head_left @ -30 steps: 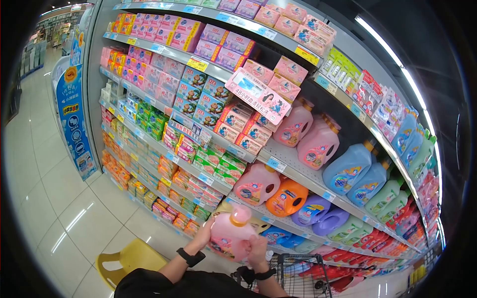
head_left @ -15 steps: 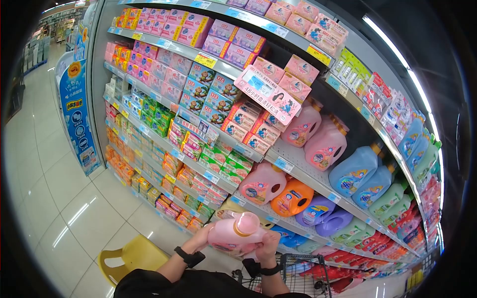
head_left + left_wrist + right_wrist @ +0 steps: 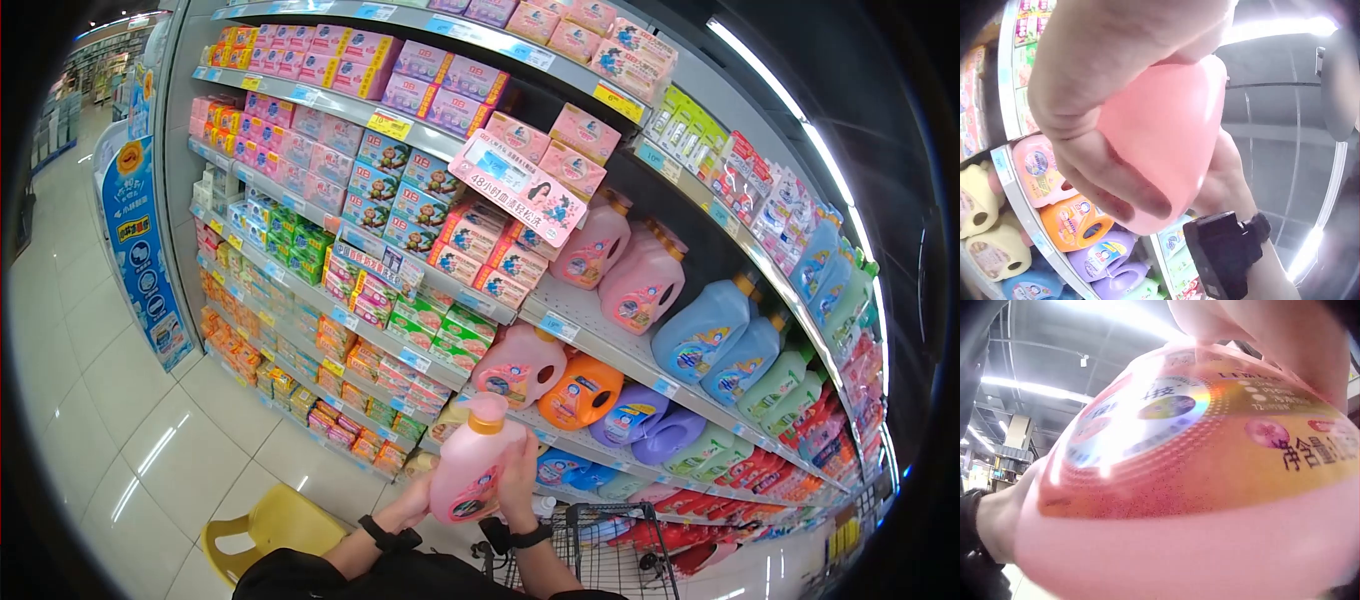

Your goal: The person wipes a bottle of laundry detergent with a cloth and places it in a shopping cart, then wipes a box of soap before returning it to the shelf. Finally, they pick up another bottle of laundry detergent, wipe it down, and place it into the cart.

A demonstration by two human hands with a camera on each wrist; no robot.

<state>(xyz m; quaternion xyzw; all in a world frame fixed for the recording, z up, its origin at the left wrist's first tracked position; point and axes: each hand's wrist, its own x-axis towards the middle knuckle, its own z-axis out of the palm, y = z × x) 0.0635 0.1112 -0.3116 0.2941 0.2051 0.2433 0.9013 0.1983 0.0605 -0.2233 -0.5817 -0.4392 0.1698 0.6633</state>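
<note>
Both hands hold a pink laundry detergent bottle (image 3: 468,450) in front of the body, cap up and slightly tilted. From the left and beneath, my left hand (image 3: 407,502) supports it, and the left wrist view shows that hand's fingers (image 3: 1141,184) curled round the smooth pink base. My right hand (image 3: 518,480) grips the opposite, handle side. A shiny label (image 3: 1210,431) with a round silvery emblem fills the right wrist view, with right-hand fingers (image 3: 1297,344) across its top edge. The handle itself is hidden behind the right hand.
Shelves of boxed soaps (image 3: 400,190) and large bottles, including an orange bottle (image 3: 578,392) and blue bottles (image 3: 705,325), rise ahead. A wire shopping cart (image 3: 610,545) stands at the right, close to the body. A yellow chair (image 3: 275,525) is on the left, on the tiled floor (image 3: 130,430).
The bottle was tipped toward the body half a second ago and now stands more upright, its label turned to the right. The right hand has shifted from near its edge onto its side.
</note>
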